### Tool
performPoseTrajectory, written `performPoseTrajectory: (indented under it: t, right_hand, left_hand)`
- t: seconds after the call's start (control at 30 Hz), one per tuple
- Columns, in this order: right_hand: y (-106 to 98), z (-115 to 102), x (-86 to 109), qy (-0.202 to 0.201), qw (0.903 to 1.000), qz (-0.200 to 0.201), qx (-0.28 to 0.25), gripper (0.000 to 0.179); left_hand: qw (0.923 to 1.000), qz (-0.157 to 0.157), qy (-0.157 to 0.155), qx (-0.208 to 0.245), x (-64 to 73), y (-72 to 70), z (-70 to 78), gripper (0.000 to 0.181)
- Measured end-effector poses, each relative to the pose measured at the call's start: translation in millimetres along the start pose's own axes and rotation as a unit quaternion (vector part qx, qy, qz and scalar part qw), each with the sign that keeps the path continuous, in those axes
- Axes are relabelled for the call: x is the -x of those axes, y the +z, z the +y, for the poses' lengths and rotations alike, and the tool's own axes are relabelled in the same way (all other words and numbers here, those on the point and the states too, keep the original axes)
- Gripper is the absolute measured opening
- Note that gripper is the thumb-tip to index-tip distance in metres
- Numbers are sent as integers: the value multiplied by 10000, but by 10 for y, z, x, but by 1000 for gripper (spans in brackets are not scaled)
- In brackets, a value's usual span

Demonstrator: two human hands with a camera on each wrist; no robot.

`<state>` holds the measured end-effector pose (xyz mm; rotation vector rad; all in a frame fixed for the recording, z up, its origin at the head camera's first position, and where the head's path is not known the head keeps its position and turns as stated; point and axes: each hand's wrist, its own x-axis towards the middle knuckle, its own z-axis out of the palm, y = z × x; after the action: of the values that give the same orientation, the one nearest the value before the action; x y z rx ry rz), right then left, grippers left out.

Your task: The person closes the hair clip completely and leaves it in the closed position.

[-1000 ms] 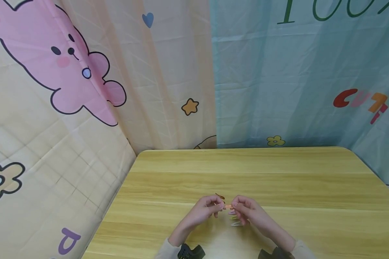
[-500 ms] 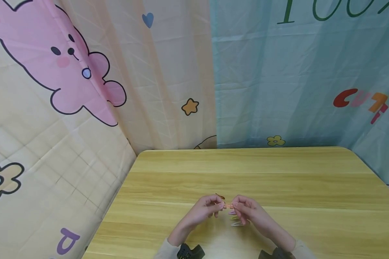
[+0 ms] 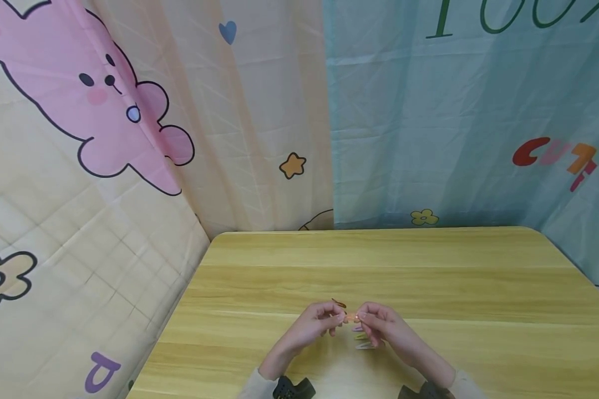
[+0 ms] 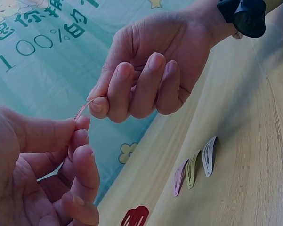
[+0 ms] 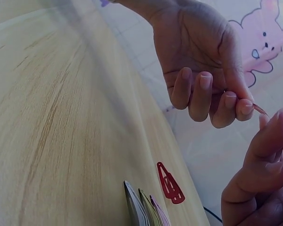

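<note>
An orange snap hair clip (image 3: 351, 318) is stretched between my two hands above the table. My left hand (image 3: 315, 323) pinches one end of it between thumb and index finger. The other end is pinched by the thumb and index finger of my right hand (image 3: 386, 327). Seen edge-on in the left wrist view, the clip (image 4: 81, 111) looks thin and slightly bent; the fingertips hide its ends. Below the hands lie a pink hair clip (image 4: 180, 178), a yellow-green one (image 4: 191, 170) and a whitish one (image 4: 208, 156), side by side.
A red hair clip (image 5: 170, 184) lies on the wooden table (image 3: 259, 277), apart from the row of three. Printed curtains (image 3: 404, 138) hang behind the table and along its left side. Each wrist wears a dark camera mount (image 3: 294, 388).
Both hands stay in nearly the same place with their pinch on the orange hair clip. The clip's visible middle has turned slightly between the fingertips.
</note>
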<state>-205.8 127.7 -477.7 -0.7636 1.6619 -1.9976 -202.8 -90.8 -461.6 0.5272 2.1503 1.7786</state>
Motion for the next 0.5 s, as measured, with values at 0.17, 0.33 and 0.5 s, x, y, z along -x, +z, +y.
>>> performPoseTrajectory:
  t: [0.17, 0.33, 0.5]
  right_hand:
    - [41, 12, 18, 124, 9999, 81, 16, 21]
    - [93, 16, 35, 206, 9996, 156, 91, 18]
    - [141, 5, 44, 270, 9992, 236, 203, 18]
  left_hand:
    - [10000, -42, 8, -62, 37, -14, -4, 19]
    - [9999, -82, 20, -103, 77, -28, -13, 19]
    - [9997, -39, 39, -225, 115, -37, -4, 18]
